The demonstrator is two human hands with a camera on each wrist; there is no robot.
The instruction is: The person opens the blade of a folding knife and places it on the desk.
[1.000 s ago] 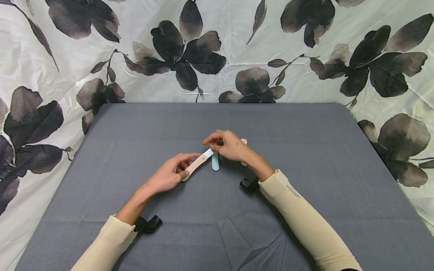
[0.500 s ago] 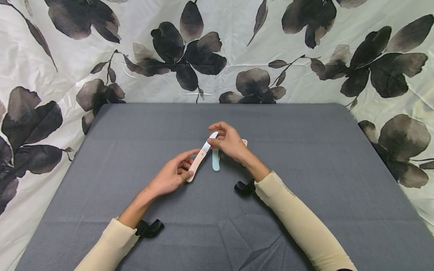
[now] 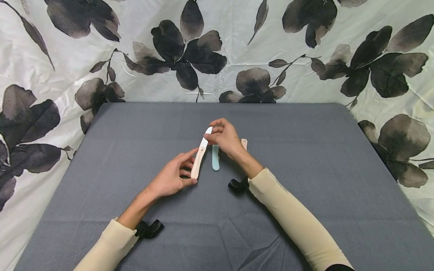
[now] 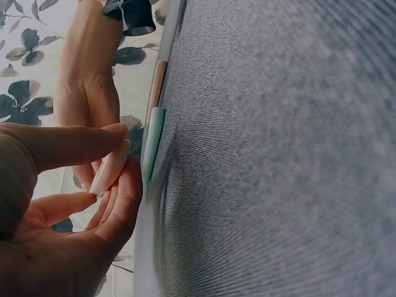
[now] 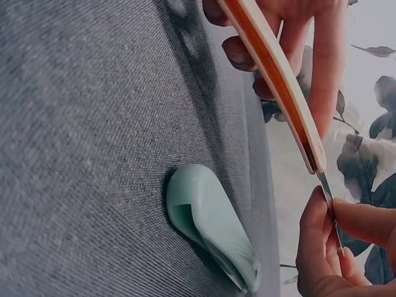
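Observation:
A folding knife (image 3: 197, 165) with a pale pink handle is held above the cloth, its blade (image 3: 205, 140) unfolded and tilted up. My left hand (image 3: 169, 177) holds the handle, with the thumb near its butt end. My right hand (image 3: 225, 139) pinches the blade between thumb and fingers, as the right wrist view also shows; there the handle's slot (image 5: 278, 80) faces the camera. Beneath, a mint-green folding knife (image 3: 215, 158) lies on the cloth, its upper end hidden by the right hand. Another pale pink handle (image 3: 244, 144) lies partly behind the right wrist.
A grey cloth (image 3: 305, 158) with creases near the front covers the table. Behind it hangs a white sheet with dark flowers (image 3: 190, 49). Black camera mounts (image 3: 149, 229) sit at both wrists, near the cream sleeves (image 3: 295, 218).
The pink knife has swung more upright and its blade tip has come into view. The right hand has shifted its hold and moved slightly up; the left hand has moved slightly right.

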